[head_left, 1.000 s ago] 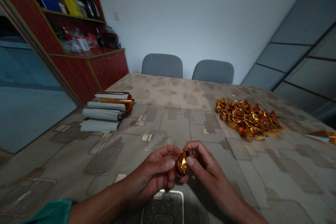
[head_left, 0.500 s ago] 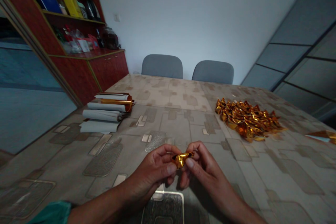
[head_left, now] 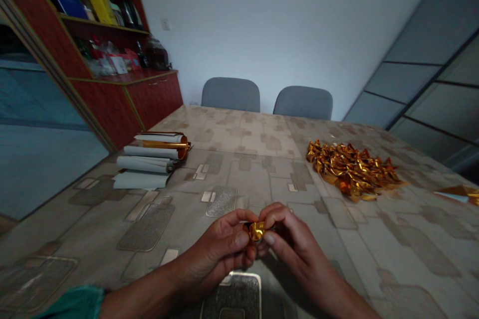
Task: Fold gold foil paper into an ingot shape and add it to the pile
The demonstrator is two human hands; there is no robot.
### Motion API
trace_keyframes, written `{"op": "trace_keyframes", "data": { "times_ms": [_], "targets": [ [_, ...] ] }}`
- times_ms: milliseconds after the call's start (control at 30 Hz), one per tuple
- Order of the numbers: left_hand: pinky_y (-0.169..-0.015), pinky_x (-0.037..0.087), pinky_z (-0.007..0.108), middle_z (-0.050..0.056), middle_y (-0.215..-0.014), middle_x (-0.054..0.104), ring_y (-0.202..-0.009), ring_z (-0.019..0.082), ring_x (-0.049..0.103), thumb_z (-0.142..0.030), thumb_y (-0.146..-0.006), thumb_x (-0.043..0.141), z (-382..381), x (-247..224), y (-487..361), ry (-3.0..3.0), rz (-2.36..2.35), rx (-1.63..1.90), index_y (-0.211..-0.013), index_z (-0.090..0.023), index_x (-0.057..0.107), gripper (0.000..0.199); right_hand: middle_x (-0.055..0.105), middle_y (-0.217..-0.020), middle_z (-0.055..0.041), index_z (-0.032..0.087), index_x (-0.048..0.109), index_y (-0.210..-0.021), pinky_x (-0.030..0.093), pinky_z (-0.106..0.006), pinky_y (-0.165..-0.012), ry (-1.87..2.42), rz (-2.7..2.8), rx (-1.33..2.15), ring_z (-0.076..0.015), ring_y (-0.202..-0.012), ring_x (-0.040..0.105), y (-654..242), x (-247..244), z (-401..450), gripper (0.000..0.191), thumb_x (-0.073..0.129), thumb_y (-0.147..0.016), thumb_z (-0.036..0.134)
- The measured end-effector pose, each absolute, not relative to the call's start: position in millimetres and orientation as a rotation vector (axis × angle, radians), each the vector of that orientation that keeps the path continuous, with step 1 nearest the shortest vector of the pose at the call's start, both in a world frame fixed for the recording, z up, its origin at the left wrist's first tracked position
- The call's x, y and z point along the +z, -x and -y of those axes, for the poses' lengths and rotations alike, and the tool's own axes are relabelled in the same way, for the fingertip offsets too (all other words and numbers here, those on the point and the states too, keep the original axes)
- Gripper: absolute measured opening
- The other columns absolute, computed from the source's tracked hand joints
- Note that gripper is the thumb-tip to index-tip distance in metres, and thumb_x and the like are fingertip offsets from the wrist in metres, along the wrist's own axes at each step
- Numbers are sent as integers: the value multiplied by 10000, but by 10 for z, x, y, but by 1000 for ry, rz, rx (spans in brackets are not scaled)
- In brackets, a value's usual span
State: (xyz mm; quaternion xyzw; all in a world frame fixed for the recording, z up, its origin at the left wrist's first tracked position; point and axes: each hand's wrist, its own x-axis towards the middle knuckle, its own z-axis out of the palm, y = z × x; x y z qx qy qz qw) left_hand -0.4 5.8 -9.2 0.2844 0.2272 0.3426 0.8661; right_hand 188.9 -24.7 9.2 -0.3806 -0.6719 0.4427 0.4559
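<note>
Both hands meet low in the middle of the view, just above the near table edge. My left hand (head_left: 219,244) and my right hand (head_left: 295,239) pinch a small crumpled piece of gold foil (head_left: 256,232) between thumbs and fingers. The fingers hide much of the foil, so its full shape cannot be seen. Further right on the patterned table (head_left: 254,174) lies a heap of several twisted gold foil pieces (head_left: 352,172), well out of reach of my fingers. To the far left lie grey-backed rolled foil sheets (head_left: 151,162).
A flat sheet of gold foil (head_left: 458,194) lies at the right table edge. Two grey chairs (head_left: 231,94) stand beyond the far edge. A red wooden cabinet (head_left: 127,89) with cluttered shelves stands at the left, and tall grey panels line the right.
The gold foil piece has become a smaller, tighter lump between my fingers. My hands have drawn closer together around it, and the objects on the table have not moved.
</note>
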Motion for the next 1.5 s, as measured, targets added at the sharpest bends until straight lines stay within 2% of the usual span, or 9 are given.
{"op": "trace_keyframes", "data": {
  "times_ms": [100, 367, 600, 833, 1067, 1267, 1400, 1500],
  "targets": [
    [-643, 450, 185, 44, -817, 731, -660, 88, 633, -349, -683, 897, -53, -100, 11, -606, -459, 706, -989, -195, 718, 386, 588, -861, -14, 239, 575, -904, 486, -325, -679, 927, 1713, 1031, -169, -745, 600, -1889, 123, 238, 161, 533, -1024, 338],
    [-610, 435, 179, -13, -742, 667, -590, 61, 597, -350, -688, 893, -41, -110, 12, -549, -474, 703, -981, -213, 742, 357, 630, -862, -20, 251, 622, -974, 467, -305, -698, 900, 1885, 785, -180, -789, 597, -1922, 127, 196, 101, 556, -1026, 308],
    [-608, 423, 176, -20, -820, 665, -603, 50, 563, -384, -643, 915, -39, -74, 2, -498, -508, 685, -965, -222, 722, 408, 648, -880, -23, 255, 618, -1001, 473, -305, -694, 907, 1869, 793, -181, -789, 609, -1933, 118, 203, 66, 581, -1011, 310],
    [-582, 410, 160, -19, -783, 658, -571, 33, 544, -390, -676, 896, -39, -73, 0, -517, -519, 683, -958, -182, 708, 398, 640, -847, -16, 247, 635, -910, 466, -307, -696, 895, 1890, 773, -181, -782, 604, -1913, 100, 199, 92, 612, -992, 280],
    [-639, 466, 153, -17, -854, 703, -622, 39, 631, -195, -637, 928, -59, -86, -11, -429, -481, 723, -1017, -211, 676, 456, 604, -832, -3, 247, 593, -919, 450, -294, -658, 982, 1799, 707, -171, -742, 582, -1869, 90, 221, 72, 601, -967, 193],
    [-787, 505, 231, 31, -945, 702, -851, 120, 667, -293, -757, 849, -32, -114, -45, -489, -478, 776, -1024, -183, 670, 339, 618, -888, -18, 258, 605, -987, 484, -299, -698, 947, 1872, 665, -186, -793, 599, -1824, 88, 253, 94, 604, -961, 168],
    [-873, 509, 282, 29, -966, 720, -917, 147, 673, -296, -741, 861, -23, -133, -63, -527, -483, 838, -1009, -196, 689, 334, 612, -889, -6, 262, 575, -992, 495, -276, -704, 992, 1882, 578, -171, -782, 600, -1782, 52, 285, 147, 591, -953, 120],
    [-869, 513, 287, 17, -942, 731, -899, 148, 682, -293, -722, 876, -11, -157, -76, -537, -516, 883, -1001, -212, 692, 344, 613, -870, -2, 262, 572, -991, 501, -265, -691, 1009, 1876, 520, -166, -759, 608, -1737, 24, 306, 163, 582, -950, 104]
  ]
}}
